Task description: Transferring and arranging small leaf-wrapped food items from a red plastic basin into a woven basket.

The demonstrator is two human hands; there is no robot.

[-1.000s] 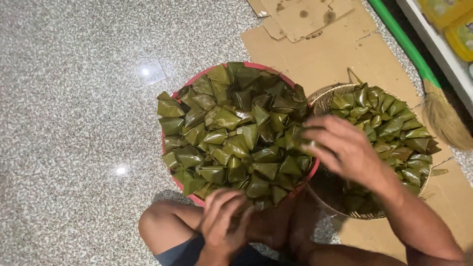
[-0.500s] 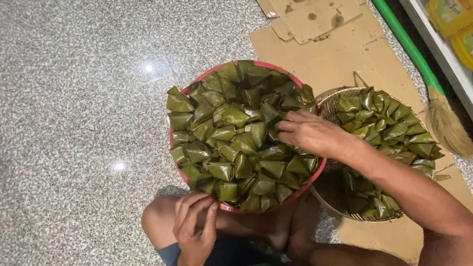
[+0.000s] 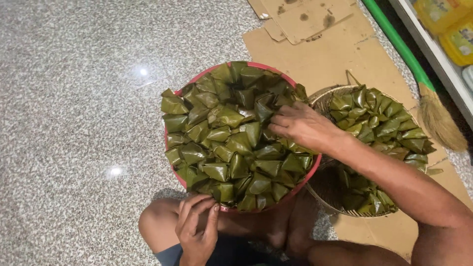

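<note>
A round red basin [image 3: 315, 170] sits on the floor in front of me, heaped with several green leaf-wrapped triangular parcels [image 3: 231, 143]. My right hand [image 3: 303, 127] lies palm down on the parcels at the basin's right side, fingers curled among them; whether it grips one is hidden. My left hand [image 3: 197, 227] rests at the basin's near rim above my knee, fingers loosely bent, holding nothing. To the right stands a woven basket [image 3: 322, 189] partly filled with the same leaf parcels [image 3: 382, 123].
Flattened cardboard [image 3: 340, 47] lies under and behind the basket. A broom with a green handle [image 3: 399, 47] and straw head [image 3: 441, 123] lies at the right, beside a shelf with yellow containers [image 3: 451, 24]. Speckled stone floor [image 3: 74, 123] spreads to the left.
My right hand has moved left from above the basket onto the parcels in the red basin. My left hand has dropped lower toward my knee at the basin's near rim.
</note>
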